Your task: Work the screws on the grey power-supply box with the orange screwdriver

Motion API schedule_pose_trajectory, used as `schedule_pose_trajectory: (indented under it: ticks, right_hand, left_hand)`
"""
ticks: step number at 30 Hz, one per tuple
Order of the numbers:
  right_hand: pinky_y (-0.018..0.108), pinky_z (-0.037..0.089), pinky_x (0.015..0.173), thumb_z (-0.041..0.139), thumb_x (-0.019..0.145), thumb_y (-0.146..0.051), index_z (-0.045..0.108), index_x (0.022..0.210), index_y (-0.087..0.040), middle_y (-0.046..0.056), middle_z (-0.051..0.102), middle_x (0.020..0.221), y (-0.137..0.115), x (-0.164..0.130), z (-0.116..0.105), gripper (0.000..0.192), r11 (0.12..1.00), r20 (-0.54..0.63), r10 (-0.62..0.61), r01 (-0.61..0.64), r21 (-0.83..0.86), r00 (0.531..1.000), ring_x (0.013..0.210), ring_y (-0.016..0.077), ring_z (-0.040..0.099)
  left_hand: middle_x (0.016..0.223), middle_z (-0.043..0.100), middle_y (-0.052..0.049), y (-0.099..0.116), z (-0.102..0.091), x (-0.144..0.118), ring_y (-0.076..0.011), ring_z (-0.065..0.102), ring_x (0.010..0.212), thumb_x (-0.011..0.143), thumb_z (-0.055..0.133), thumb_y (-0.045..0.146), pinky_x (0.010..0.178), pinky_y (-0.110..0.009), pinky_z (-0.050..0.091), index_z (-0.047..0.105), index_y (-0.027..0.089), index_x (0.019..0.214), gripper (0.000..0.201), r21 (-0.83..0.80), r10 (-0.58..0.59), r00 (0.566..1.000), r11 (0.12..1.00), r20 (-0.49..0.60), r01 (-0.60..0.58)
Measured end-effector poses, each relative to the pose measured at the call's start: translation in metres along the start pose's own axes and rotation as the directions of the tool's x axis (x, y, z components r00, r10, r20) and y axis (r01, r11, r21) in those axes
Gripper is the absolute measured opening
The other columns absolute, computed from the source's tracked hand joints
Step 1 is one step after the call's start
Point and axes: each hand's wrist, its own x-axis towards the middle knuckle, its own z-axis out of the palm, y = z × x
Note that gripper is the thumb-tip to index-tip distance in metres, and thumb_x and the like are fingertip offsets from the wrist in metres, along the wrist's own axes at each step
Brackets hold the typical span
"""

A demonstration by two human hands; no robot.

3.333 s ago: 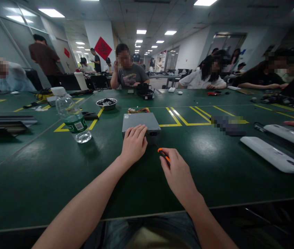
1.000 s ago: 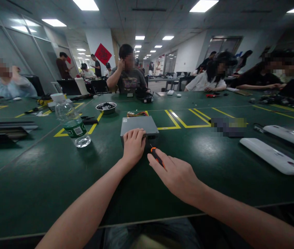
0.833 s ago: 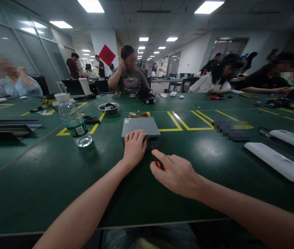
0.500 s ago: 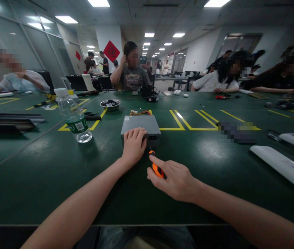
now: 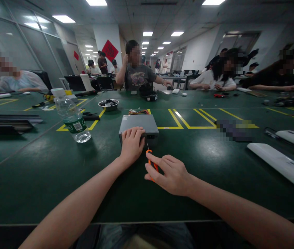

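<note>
Since half a second ago the right hand [image 5: 171, 174] has drawn slightly nearer the body and turned the screwdriver [image 5: 151, 162] more upright, so its thin shaft now points up toward the front face of the grey box [image 5: 138, 124]; the left hand [image 5: 131, 145] has stayed planted on the box.

Largest first: the green bench [image 5: 45, 173] fills the lower view, marked with yellow lines [image 5: 188, 122]; white panels [image 5: 276, 162] lie on it well to the right; the grey box, a flat metal case with coloured wires at its far end, sits at the centre of the bench just ahead of both hands; a clear water bottle [image 5: 71, 116] with a green label stands to its left, apart from it; a small metal bowl [image 5: 108, 104] rests further back.

The left hand lies palm down on the near edge of the box, its fingers [image 5: 134, 131] close together and curled over the top, pressing it; the right hand's fingers [image 5: 153, 159] are partly spread, thumb and forefinger pinching the orange handle of the screwdriver, the others loose; the tip is just short of the box front, and whether it touches cannot be told.
</note>
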Motion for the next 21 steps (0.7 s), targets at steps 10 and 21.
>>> schedule_pose_trajectory:
  ticks: [10,21]
  right_hand:
    - [0.027,0.049,0.068,0.053,0.083,-0.029,0.051,0.097,-0.018,0.014,0.062,0.103,0.0021,-0.0025,0.0043,0.018,0.993,0.003,0.008,-0.009,0.12,1.0,0.079,0.0145,0.061]
    - [0.026,0.046,0.057,0.055,0.081,-0.037,0.052,0.098,-0.015,0.016,0.062,0.108,0.0003,0.0029,-0.0014,0.027,0.99,-0.03,0.014,-0.01,0.142,0.999,0.072,0.0144,0.061]
  left_hand:
    - [0.115,0.057,-0.004,0.0005,-0.0008,0.0007,-0.0209,0.047,0.107,0.083,0.048,0.019,0.091,-0.038,0.031,0.052,0.022,0.103,0.021,-0.006,-0.012,1.0,1.0,0.01,0.012]
    - [0.115,0.057,-0.004,0.0002,-0.001,0.0007,-0.021,0.046,0.109,0.083,0.048,0.019,0.091,-0.038,0.031,0.052,0.022,0.104,0.022,-0.008,-0.001,1.0,1.0,0.016,0.001]
